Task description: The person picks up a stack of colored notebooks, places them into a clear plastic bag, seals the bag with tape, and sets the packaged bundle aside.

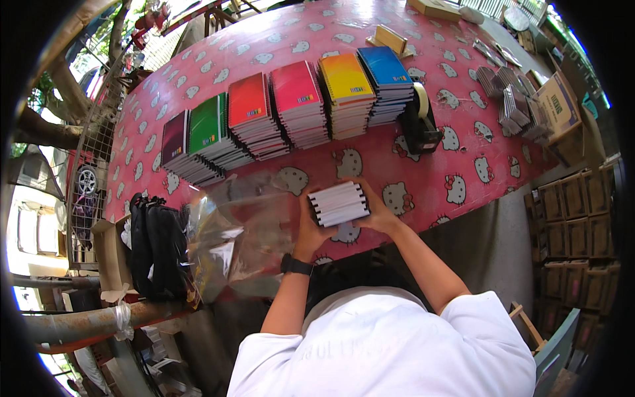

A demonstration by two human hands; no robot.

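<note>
A small stack of spiral notebooks [338, 204] stands on end between my hands at the table's near edge, its white page edges facing up and dark bindings along the sides. My left hand [311, 228] presses on its left side, and my right hand [376, 212] grips the right side. Beyond them runs a row of notebook stacks: dark purple [175, 140], green [208, 126], red [249, 100], pink [296, 89], yellow [345, 78] and blue [386, 67]. Clear plastic bags [241, 231] lie left of my left hand.
A black tape dispenser [421, 126] stands right of the blue stack on the pink cat-patterned tablecloth [456, 155]. Grey-edged bundles [512, 109] and a cardboard box [559, 106] sit at the right. Black cloth [155, 245] hangs at the left edge. Stacked brown boxes [575, 231] stand beyond the table.
</note>
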